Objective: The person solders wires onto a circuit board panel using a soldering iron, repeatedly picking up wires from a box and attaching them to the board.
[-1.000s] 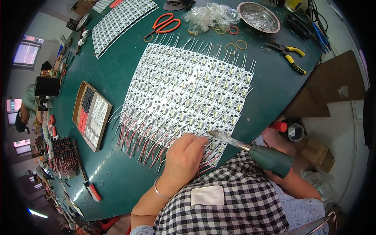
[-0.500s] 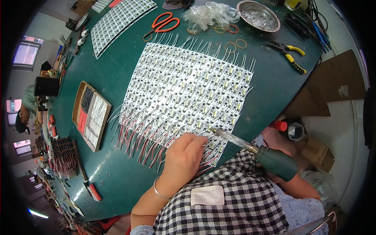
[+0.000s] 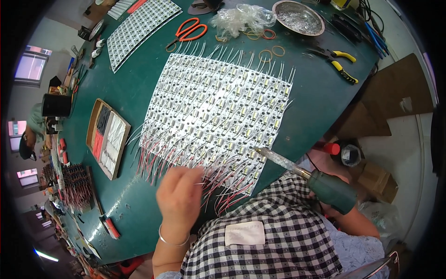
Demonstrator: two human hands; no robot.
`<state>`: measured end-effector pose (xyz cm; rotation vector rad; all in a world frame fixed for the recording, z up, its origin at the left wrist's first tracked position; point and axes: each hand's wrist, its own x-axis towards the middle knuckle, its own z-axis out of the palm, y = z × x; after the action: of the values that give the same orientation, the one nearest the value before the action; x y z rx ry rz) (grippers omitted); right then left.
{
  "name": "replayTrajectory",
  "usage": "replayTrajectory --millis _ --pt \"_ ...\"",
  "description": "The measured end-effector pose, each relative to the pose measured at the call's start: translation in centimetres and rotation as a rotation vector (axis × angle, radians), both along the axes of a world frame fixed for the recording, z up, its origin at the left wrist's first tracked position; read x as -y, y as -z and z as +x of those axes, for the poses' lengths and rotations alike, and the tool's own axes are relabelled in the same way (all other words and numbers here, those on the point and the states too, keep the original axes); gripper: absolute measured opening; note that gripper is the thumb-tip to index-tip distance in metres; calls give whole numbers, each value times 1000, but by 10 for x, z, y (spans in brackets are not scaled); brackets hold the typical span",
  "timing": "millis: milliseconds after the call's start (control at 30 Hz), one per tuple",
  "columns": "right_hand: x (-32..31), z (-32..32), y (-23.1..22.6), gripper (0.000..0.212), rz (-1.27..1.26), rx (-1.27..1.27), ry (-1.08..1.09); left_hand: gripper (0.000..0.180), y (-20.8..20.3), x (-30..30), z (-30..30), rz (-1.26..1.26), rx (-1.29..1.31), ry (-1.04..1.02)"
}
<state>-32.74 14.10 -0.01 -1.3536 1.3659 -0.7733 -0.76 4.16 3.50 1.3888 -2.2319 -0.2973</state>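
A white sheet of small LED circuit boards [image 3: 218, 102] lies on the green table, with thin white wires across it and red and white wires [image 3: 218, 186] hanging off its near edge. My left hand [image 3: 179, 195], somewhat blurred, is above the table by the near left wires. Its fingers are pinched, and a thin pale piece shows at the fingertips, too small to make out. My right hand [image 3: 329, 211], mostly hidden behind the handle, grips a soldering iron [image 3: 332, 190]. The iron's tip rests at or just above the boards near their right edge.
Left of the sheet is a cardboard box [image 3: 123, 148] of black, red and white pieces. Beyond it lie orange-handled scissors [image 3: 190, 30], clear plastic bags [image 3: 241, 21], a metal bowl [image 3: 320, 30] and yellow-handled pliers [image 3: 341, 67]. More boards [image 3: 139, 30] lie far left. Another person [image 3: 32, 130] is at left.
My left hand has moved left and away from the iron's tip, off the boards. The iron has shifted slightly right relative to the sheet. The whole view has shifted a little.
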Motion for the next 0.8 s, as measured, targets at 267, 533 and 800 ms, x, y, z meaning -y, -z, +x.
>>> replayTrajectory --millis 267,533,800 --pt "8 12 -10 32 -150 25 48 24 14 3 -42 -8 -68 251" --pt "-12 0 4 29 63 180 30 21 33 4 -50 42 -12 233" --pt "-7 -3 8 38 -161 147 -109 20 31 3 -50 16 -4 222"
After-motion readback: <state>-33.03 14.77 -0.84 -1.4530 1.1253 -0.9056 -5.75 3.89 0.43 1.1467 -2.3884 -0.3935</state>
